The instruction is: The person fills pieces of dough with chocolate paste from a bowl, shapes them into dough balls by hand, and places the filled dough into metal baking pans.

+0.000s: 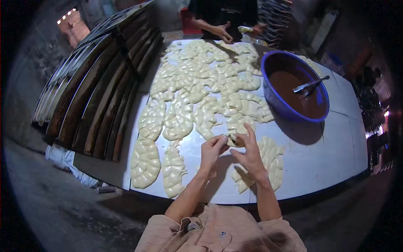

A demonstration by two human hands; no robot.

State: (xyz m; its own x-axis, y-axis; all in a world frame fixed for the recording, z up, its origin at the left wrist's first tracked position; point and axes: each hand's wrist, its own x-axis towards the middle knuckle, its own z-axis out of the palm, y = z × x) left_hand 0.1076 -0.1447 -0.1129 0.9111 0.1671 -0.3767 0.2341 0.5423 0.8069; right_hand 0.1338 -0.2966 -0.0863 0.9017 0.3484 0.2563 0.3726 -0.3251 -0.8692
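Pale, glossy dough [145,163] lies in flattened, lobed pieces over much of the white table [340,143]. Above the near part of the table, my left hand [214,151] pinches a small piece of dough [236,142] between thumb and fingertips. On the other side of that piece is my right hand [250,155], its thumb and fingers curved around it and touching it, with one finger raised. More dough [273,164] lies beside and partly beneath my right forearm.
A blue basin [268,86] of brown liquid stands at the right, with a flat-ended tool [310,85] in it. Stacked trays [90,101] rise at the left. Across the table stands a person in dark clothing [228,12], hands over the far edge. A red crate [187,22] is behind.
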